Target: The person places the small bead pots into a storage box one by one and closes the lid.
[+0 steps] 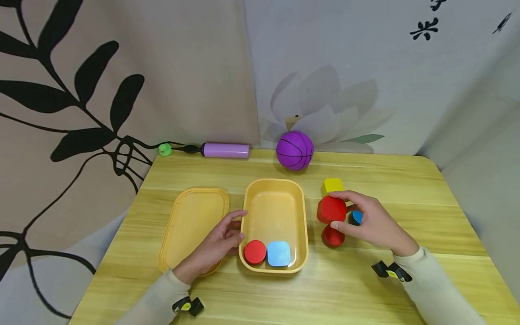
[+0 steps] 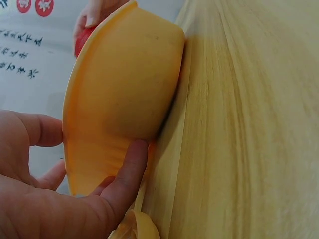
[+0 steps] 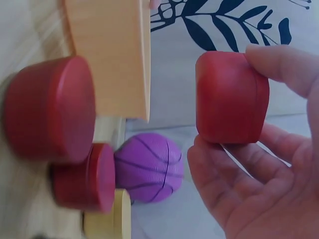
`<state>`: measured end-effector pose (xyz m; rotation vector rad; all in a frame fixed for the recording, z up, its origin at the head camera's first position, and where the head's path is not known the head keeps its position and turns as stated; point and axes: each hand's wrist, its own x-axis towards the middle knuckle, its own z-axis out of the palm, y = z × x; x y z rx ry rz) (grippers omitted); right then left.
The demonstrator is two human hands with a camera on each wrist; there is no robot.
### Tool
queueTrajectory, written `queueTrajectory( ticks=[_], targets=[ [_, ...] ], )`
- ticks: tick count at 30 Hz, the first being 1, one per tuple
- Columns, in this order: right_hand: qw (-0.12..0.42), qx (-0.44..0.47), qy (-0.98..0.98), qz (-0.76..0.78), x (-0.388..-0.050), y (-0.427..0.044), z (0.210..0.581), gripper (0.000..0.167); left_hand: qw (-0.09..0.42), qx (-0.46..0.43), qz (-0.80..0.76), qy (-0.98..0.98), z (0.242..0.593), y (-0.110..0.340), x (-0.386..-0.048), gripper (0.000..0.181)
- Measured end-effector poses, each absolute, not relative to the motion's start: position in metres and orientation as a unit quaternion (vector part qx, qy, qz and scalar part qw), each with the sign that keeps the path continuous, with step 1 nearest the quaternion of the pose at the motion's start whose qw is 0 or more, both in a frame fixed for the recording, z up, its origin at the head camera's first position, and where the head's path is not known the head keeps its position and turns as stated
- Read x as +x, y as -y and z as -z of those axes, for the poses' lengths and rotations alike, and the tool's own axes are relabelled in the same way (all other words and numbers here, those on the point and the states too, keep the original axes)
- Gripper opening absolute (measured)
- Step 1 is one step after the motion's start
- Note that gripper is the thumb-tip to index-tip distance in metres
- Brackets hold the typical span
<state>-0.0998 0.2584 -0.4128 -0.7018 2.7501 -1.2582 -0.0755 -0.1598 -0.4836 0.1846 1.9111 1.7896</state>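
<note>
Over the desk [image 1: 325, 298]: red block [image 1: 332, 210] being pinched in right hand [image 1: 371, 221], thumb to fingers.
Tray [image 1: 274, 212] is being held at its side by left hand [image 1: 213, 246], fingers partly curled.

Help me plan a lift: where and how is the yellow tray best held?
Probably the rim along both long sides, left hand from the left, right hand , once free, from the right: the tray sits upright, walls flaring outward, with a red block and blue block inside.
</note>
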Motion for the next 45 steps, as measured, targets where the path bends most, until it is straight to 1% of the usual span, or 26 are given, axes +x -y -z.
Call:
queueTrajectory(
  ticks=[6,10,18,21,28,34,37,41,45],
  targets=[
    [0.037,-0.246,-0.870,0.426,-0.110,-0.236,0.410,0.062,0.258,0.063,-0.655,-0.707,0.483,0.159,-0.074,0.062],
    [0.053,-0.256,-0.861,0.437,-0.117,-0.220,0.410,0.063,0.257,0.063,-0.652,-0.710,0.482,0.158,-0.075,0.061],
    [0.050,-0.301,-0.855,0.418,-0.129,-0.187,0.415,0.062,0.254,0.072,-0.656,-0.707,0.481,0.159,-0.076,0.060],
    [0.056,-0.313,-0.852,0.415,-0.131,-0.175,0.417,0.062,0.254,0.075,-0.660,-0.703,0.481,0.159,-0.076,0.059],
    [0.092,-0.324,-0.859,0.386,-0.134,-0.151,0.423,0.063,0.256,0.064,-0.657,-0.706,0.479,0.159,-0.074,0.059],
    [0.096,-0.362,-0.856,0.358,-0.136,-0.131,0.436,0.060,0.256,0.068,-0.655,-0.708,0.480,0.159,-0.076,0.059],
    [0.100,-0.365,-0.862,0.338,-0.134,-0.122,0.441,0.062,0.259,0.070,-0.658,-0.704,0.482,0.159,-0.076,0.060],
    [0.118,-0.359,-0.874,0.305,-0.130,-0.112,0.445,0.067,0.265,0.073,-0.660,-0.699,0.484,0.159,-0.076,0.060],
    [0.120,-0.364,-0.878,0.285,-0.129,-0.104,0.447,0.066,0.263,0.070,-0.658,-0.702,0.483,0.160,-0.076,0.060]
  ],
)
